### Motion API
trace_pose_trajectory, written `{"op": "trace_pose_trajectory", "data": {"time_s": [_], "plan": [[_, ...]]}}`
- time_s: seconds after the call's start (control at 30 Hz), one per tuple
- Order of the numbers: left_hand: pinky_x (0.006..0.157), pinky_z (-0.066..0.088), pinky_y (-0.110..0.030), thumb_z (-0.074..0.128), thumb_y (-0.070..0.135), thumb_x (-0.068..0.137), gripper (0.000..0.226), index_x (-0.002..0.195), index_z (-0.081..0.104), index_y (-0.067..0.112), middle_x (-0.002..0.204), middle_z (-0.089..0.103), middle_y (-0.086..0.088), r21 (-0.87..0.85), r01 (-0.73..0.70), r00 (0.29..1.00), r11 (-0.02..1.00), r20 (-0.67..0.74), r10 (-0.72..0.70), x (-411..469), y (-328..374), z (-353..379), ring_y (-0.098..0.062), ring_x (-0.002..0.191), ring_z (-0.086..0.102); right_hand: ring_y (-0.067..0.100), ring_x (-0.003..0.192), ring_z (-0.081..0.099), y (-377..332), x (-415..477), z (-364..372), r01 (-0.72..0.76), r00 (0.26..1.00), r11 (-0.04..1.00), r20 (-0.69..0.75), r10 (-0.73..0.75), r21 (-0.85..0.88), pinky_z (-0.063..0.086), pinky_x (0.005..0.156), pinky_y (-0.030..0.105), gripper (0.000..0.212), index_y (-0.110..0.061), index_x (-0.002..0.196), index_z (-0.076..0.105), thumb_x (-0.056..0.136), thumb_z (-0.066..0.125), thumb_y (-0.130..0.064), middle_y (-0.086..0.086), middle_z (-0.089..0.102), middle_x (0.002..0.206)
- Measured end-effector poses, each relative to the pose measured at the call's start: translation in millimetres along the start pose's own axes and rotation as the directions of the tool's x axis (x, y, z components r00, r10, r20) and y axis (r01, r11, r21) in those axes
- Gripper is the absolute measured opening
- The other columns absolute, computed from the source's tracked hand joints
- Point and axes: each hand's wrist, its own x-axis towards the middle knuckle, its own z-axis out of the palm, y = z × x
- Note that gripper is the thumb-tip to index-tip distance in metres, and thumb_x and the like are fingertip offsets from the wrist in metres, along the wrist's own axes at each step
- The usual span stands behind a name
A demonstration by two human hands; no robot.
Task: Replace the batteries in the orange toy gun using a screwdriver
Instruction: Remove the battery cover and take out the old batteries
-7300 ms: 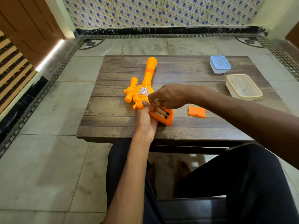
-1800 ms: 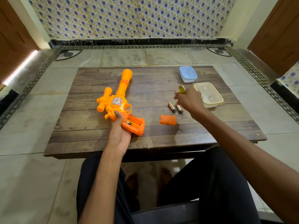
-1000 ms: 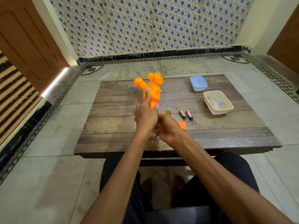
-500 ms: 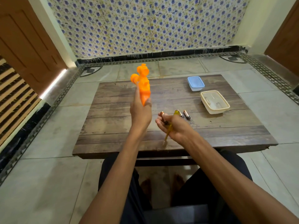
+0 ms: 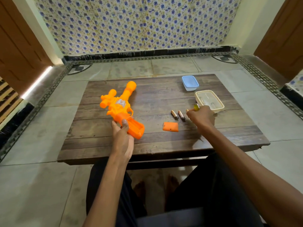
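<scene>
- Lying on the table (image 5: 229,133), the orange toy gun (image 5: 120,108) points toward 12 o'clock; the left hand (image 5: 122,138) wraps its handle.
- Right hand (image 5: 200,116), at 3 o'clock, pinches a screwdriver (image 5: 196,106) and a battery (image 5: 187,110) beside two batteries (image 5: 177,115).
- Battery cover (image 5: 170,126) lies between.

A room in a home: floral wall tiles (image 5: 137,25), bordered stone floor (image 5: 37,185), wooden doors (image 5: 285,35), low wooden desk (image 5: 98,145).
</scene>
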Motion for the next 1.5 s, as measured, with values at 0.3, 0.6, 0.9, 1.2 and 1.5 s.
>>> {"op": "trace_pose_trajectory", "data": {"time_s": [0.3, 0.6, 0.9, 1.2, 1.5], "plan": [[0.111, 0.037, -0.047, 0.036, 0.005, 0.105, 0.051, 0.154, 0.023, 0.012, 0.121, 0.058, 0.000, -0.095, 0.059, 0.997, 0.994, -0.033, -0.062, -4, -19, -11, -0.024, 0.122, 0.052, 0.035, 0.111, 0.061, -20, 6, 11, -0.013, 1.000, 0.994, -0.015, 0.011, -0.113, 0.050, 0.086, 0.037, 0.041, -0.009, 0.111, 0.064, 0.076, 0.075, -0.028, 0.014, 0.065, 0.119], [0.105, 0.042, -0.046, 0.039, 0.006, 0.105, 0.055, 0.154, 0.024, 0.023, 0.146, 0.046, -0.017, -0.127, 0.127, 0.989, 0.984, -0.057, -0.135, -4, -30, -19, -0.019, 0.116, 0.059, 0.033, 0.112, 0.061, -19, 9, 19, -0.033, 0.999, 0.993, -0.023, 0.030, -0.116, 0.048, 0.084, 0.036, 0.036, -0.009, 0.110, 0.062, 0.079, 0.076, -0.023, 0.013, 0.064, 0.120], [0.102, 0.043, -0.052, 0.045, 0.003, 0.103, 0.056, 0.153, 0.026, 0.020, 0.150, 0.044, -0.010, -0.057, 0.160, 0.978, 0.985, -0.124, -0.166, -4, -26, -24, -0.024, 0.130, 0.050, 0.035, 0.096, 0.063, -13, 0, 11, 0.110, 0.992, 0.987, -0.049, -0.116, -0.118, 0.044, 0.074, 0.035, 0.021, -0.012, 0.095, 0.070, 0.083, 0.064, -0.028, 0.013, 0.068, 0.101], [0.077, 0.061, -0.034, 0.075, 0.010, 0.087, 0.065, 0.142, 0.041, 0.011, 0.125, 0.064, -0.016, 0.262, 0.216, 0.944, 0.941, -0.300, -0.133, -6, -18, -25, -0.026, 0.106, 0.068, 0.029, 0.078, 0.062, -3, -46, 13, 0.284, 0.934, 0.958, 0.219, -0.284, 0.033, 0.045, 0.066, 0.035, 0.021, -0.017, 0.070, 0.066, 0.079, 0.063, -0.036, 0.008, 0.067, 0.076], [0.060, 0.060, -0.028, 0.084, 0.016, 0.078, 0.049, 0.113, 0.051, 0.009, 0.106, 0.067, -0.011, 0.455, 0.287, 0.889, 0.843, -0.454, -0.058, -7, -9, -20, -0.020, 0.065, 0.075, 0.029, 0.080, 0.060, -1, -72, 16, 0.274, 0.894, 0.946, 0.316, -0.316, 0.171, 0.051, 0.074, 0.046, 0.019, -0.014, 0.074, 0.066, 0.084, 0.064, -0.030, 0.008, 0.063, 0.079]]}}
